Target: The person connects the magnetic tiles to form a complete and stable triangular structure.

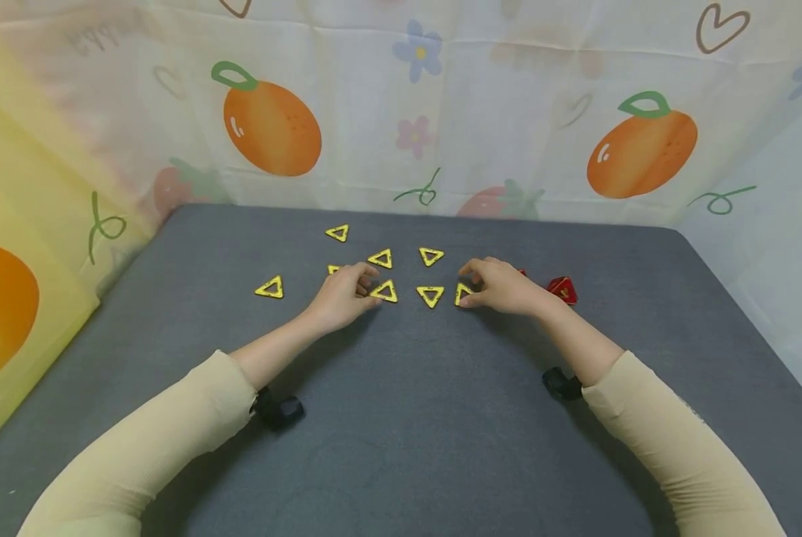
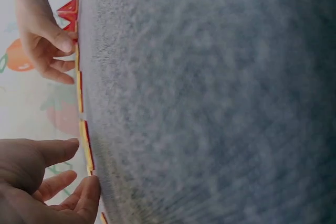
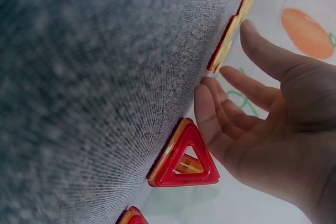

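Note:
In the head view my left hand (image 1: 342, 294) is low over the table beside a yellow triangular magnetic tile (image 1: 392, 292), its thumb by the tile's left corner. Its fingers are spread and loosely bent in the left wrist view, close to a tile edge (image 2: 86, 145). My right hand (image 1: 504, 287) is over another yellow triangular tile (image 1: 459, 296), partly covering it. The right wrist view shows the thumb and forefinger near that tile (image 3: 223, 45), apart from each other. Between the hands lies a yellow triangle (image 1: 430, 302), with further triangles behind.
A red triangular piece (image 1: 562, 289) stands up right of my right hand; another red piece (image 1: 522, 272) is mostly hidden behind that hand. More yellow tiles lie left (image 1: 270, 288) and at the back (image 1: 338, 233). A printed curtain (image 1: 481, 112) hangs behind the grey table (image 1: 427, 418).

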Available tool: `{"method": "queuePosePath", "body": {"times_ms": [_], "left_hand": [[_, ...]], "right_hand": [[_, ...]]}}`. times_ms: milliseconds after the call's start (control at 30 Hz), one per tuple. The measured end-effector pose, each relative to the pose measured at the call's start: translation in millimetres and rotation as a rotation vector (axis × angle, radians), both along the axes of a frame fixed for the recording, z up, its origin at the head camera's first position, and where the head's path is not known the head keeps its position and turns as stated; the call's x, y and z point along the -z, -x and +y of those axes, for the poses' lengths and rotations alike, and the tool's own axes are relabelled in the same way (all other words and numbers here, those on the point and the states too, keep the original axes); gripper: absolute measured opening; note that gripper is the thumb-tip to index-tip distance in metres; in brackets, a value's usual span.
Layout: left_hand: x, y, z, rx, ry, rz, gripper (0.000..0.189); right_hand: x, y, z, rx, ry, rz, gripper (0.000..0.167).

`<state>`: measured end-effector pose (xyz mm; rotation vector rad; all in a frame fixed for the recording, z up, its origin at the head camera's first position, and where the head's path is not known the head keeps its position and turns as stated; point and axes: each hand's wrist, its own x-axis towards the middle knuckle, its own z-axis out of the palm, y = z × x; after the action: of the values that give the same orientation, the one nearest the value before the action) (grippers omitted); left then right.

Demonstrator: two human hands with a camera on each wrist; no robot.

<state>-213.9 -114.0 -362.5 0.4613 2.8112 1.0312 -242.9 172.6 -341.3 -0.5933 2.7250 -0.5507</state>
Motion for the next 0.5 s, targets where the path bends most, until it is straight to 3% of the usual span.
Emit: {"method": "queuePosePath", "body": {"times_ms": [267,500], "left_hand": [[5.1,9.5,2.1,0.038,0.043,-0.007,0.052],[2.2,11.3,5.9,0.104,0.096,-0.048,0.052]], "right_hand": [[2.1,0.2,3,-0.021,0.014,0.008,0.051],[3.8,-0.4,3,-0.052,0.029,0.029,0.046]]}}
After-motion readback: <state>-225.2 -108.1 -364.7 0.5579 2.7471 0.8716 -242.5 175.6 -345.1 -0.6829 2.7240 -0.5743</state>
